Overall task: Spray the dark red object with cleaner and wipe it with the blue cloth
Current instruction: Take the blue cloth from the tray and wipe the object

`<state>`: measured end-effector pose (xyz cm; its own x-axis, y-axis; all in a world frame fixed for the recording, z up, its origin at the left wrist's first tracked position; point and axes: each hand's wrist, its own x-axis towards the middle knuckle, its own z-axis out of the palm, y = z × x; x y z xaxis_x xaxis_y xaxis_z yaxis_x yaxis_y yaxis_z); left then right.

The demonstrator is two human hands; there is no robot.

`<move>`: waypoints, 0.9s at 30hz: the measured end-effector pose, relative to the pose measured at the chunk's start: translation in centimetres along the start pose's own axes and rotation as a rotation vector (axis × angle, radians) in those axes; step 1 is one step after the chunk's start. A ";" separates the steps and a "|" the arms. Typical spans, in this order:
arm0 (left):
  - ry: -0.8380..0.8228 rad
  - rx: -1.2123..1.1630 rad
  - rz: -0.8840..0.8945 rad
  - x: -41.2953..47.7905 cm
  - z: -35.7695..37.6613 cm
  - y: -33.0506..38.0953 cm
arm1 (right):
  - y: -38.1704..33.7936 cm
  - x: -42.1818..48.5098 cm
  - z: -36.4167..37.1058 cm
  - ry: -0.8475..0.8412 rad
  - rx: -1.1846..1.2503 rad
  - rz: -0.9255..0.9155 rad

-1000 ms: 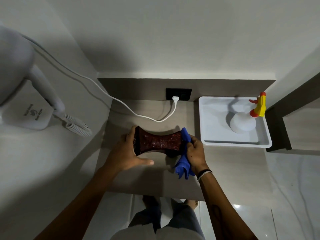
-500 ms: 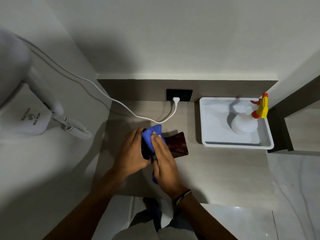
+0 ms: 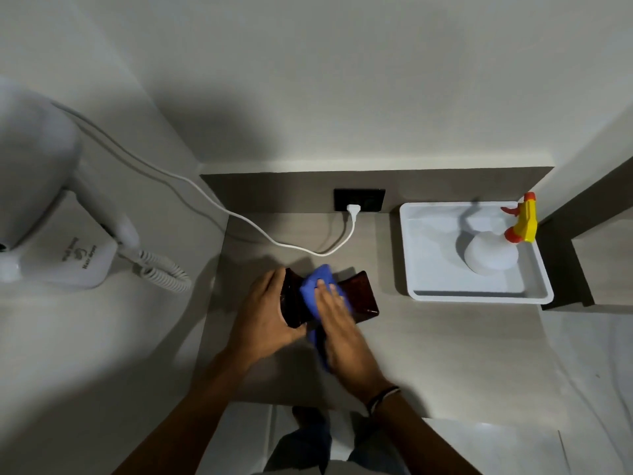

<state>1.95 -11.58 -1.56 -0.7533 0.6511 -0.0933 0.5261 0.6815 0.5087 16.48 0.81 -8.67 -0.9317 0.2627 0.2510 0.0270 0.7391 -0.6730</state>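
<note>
The dark red object (image 3: 361, 296), a glossy curved dish, lies on the beige counter (image 3: 445, 344) near its left end. My left hand (image 3: 263, 317) grips the dish's left end. My right hand (image 3: 342, 334) lies flat across the middle of the dish and presses the blue cloth (image 3: 317, 289) onto it; part of the cloth hangs down under my palm. The spray bottle (image 3: 493, 250), white with a yellow and orange trigger head, stands in the white tray (image 3: 479, 296) at the right, away from both hands.
A white cable (image 3: 274, 240) runs from a black wall socket (image 3: 359, 199) across the counter's back to a wall-mounted hair dryer (image 3: 51, 214) with a coiled cord on the left. Walls close in behind and on the left. My legs show below the counter's front edge.
My right hand with the blue cloth moved from the dish's right end to its middle-left, and has since shifted slightly right. The left hand kept its hold.
</note>
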 end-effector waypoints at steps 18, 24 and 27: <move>-0.049 0.058 0.041 1.1 -0.9 2.2 | 5.4 0.6 -5.0 -0.107 0.004 0.340; -0.075 0.243 0.179 4.2 -0.8 4.5 | 6.7 1.2 -10.6 0.218 0.098 0.465; -0.107 0.357 0.209 5.5 -0.3 5.5 | 8.2 2.4 -14.0 0.263 0.132 0.534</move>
<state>0.55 -4.33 0.97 -0.5804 0.8058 -0.1175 0.7811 0.5917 0.1995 19.54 16.21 -3.83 -0.6806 0.7326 0.0070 0.4049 0.3841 -0.8297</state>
